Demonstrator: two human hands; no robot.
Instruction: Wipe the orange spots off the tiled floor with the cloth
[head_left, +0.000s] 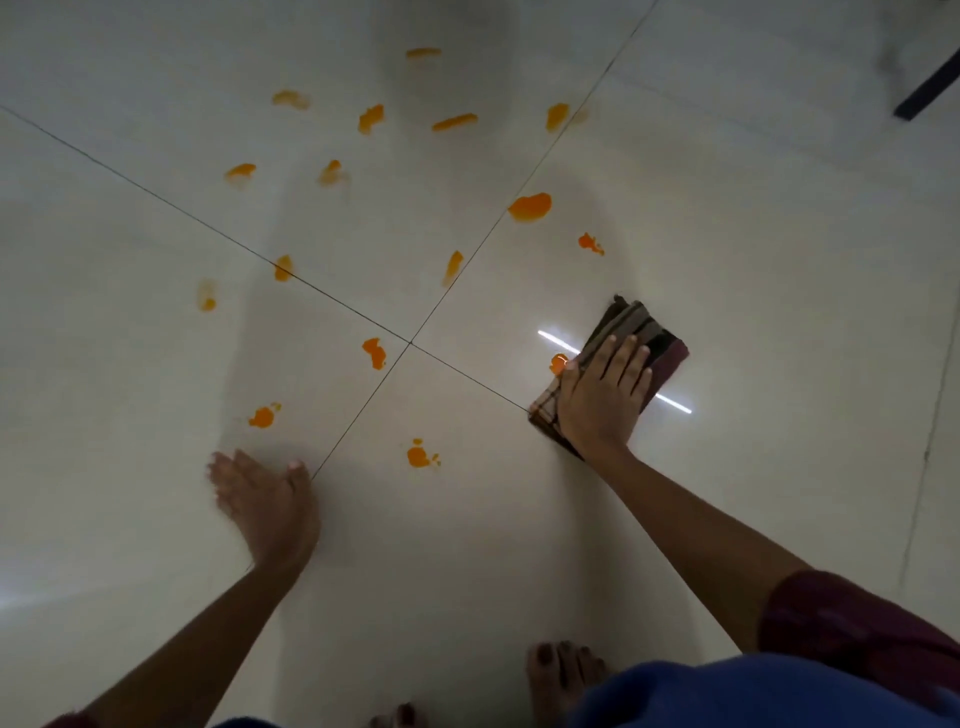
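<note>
Cloth (631, 347), folded, at 3 o'clock on tiled floor (753, 260), our right hand (602, 395) pressing it flat, fingers spread, touching one orange spot (558, 362); left hand (260, 493) open at 8 o'clock.

Non-task items in view
Bare foot (563, 675) at bottom edge beside blue garment (753, 691); dark bar (927, 93) in the top right corner.
</note>
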